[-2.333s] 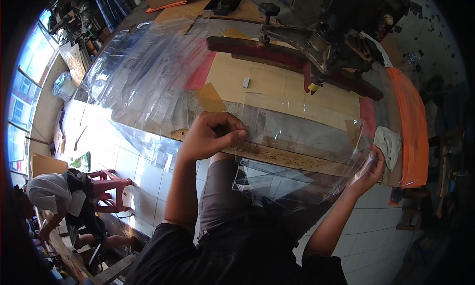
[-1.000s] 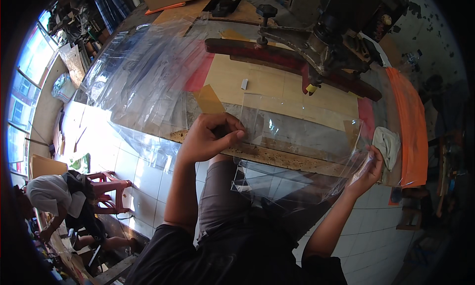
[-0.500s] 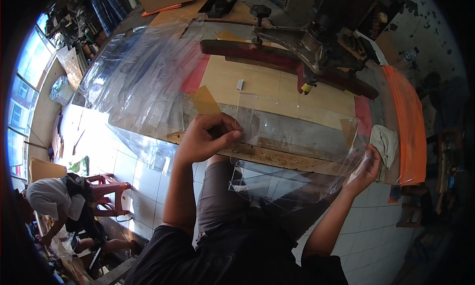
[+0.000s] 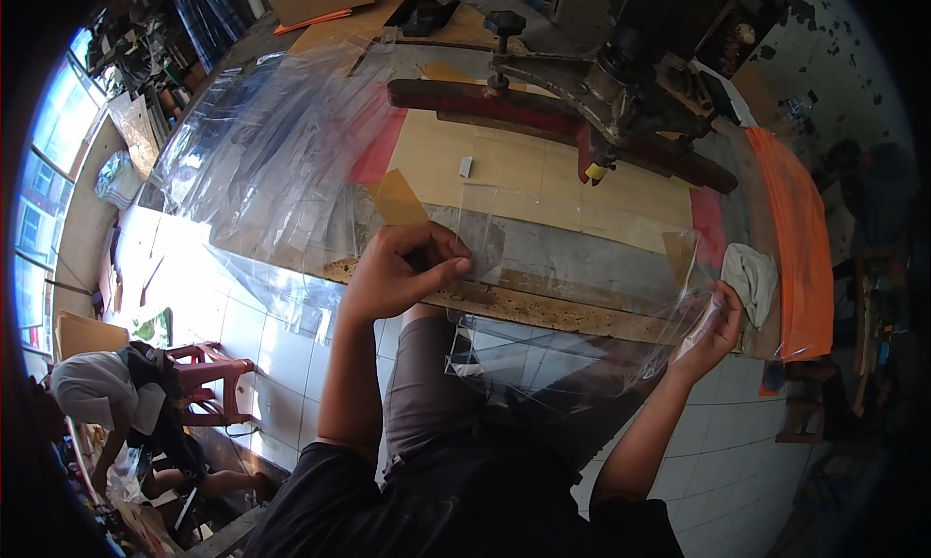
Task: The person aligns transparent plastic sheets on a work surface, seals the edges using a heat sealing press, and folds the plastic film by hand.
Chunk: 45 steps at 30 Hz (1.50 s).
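A clear plastic sheet point(image 4: 572, 354) hangs over the table's near wooden edge, between my two hands. My left hand point(image 4: 407, 267) is closed, thumb against curled fingers, at the sheet's left side. On the right, my right hand point(image 4: 713, 333) grips the bunched, shiny side of the same sheet. Beyond them lies a pale yellow board point(image 4: 543, 170) with red strips at both ends and a small white piece point(image 4: 465, 167) on top. A brown tape strip point(image 4: 397, 199) stands just past my left hand; another brown strip point(image 4: 681, 255) is near my right.
A dark red press bar point(image 4: 485, 107) on a metal machine arm point(image 4: 621, 83) spans the board. Many clear plastic sheets point(image 4: 272, 160) cover the table's left. A whitish cloth point(image 4: 750, 279) and an orange stack point(image 4: 790, 238) lie at right. A person point(image 4: 107, 388) bends beside a red stool point(image 4: 213, 379).
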Available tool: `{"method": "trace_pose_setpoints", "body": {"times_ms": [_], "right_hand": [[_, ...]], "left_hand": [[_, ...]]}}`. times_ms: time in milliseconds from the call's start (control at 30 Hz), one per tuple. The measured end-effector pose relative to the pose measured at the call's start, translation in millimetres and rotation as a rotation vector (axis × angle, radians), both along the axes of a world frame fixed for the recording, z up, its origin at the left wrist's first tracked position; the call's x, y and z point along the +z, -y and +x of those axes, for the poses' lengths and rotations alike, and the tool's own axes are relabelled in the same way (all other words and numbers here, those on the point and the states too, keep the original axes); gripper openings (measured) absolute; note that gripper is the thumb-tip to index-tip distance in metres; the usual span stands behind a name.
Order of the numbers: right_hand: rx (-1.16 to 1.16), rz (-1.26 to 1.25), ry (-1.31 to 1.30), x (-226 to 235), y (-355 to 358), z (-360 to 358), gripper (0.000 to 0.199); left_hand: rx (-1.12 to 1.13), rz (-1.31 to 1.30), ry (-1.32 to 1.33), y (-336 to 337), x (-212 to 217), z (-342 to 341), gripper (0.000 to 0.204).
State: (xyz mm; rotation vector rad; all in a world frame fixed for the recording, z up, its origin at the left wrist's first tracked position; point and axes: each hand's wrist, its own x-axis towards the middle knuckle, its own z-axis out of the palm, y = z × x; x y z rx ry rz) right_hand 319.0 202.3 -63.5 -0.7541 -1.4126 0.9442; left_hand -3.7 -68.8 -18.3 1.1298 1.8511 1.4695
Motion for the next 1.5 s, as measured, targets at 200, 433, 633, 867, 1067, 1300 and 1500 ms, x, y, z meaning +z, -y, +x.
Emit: {"method": "trace_pose_setpoints", "body": {"times_ms": [200, 433, 633, 867, 1067, 1300, 1500], "right_hand": [[0.02, -0.016, 0.034, 10.2, 5.6, -6.9, 0.023], [0.052, 0.081, 0.166, 10.4, 4.3, -10.7, 0.016], [0.067, 0.034, 0.159, 18.2, 9.2, -18.6, 0.014], [0.097, -0.017, 0.192, 26.0, 12.0, -15.2, 0.013], [0.098, -0.029, 0.285, 28.8, 10.0, -8.7, 0.013], [0.104, 0.025, 0.243, 25.0, 7.9, -12.6, 0.012], [0.086, 0.05, 0.213, 21.2, 9.0, -17.8, 0.013]], "left_hand": [[0.045, 0.016, -0.045, -0.6, -2.5, 1.5, 0.021], [0.505, 0.117, -0.595, -27.5, 13.5, 22.6, 0.044], [0.359, 0.201, -0.638, -62.2, 37.1, 44.0, 0.029], [0.238, 0.179, -0.904, -130.3, 61.6, 39.0, 0.014], [0.229, 0.177, -0.926, -157.3, 55.0, 38.0, 0.009], [0.291, 0.252, -0.882, -161.3, 37.4, 39.4, 0.012], [0.302, 0.254, -0.82, -160.4, 31.0, 34.8, 0.014]]}}
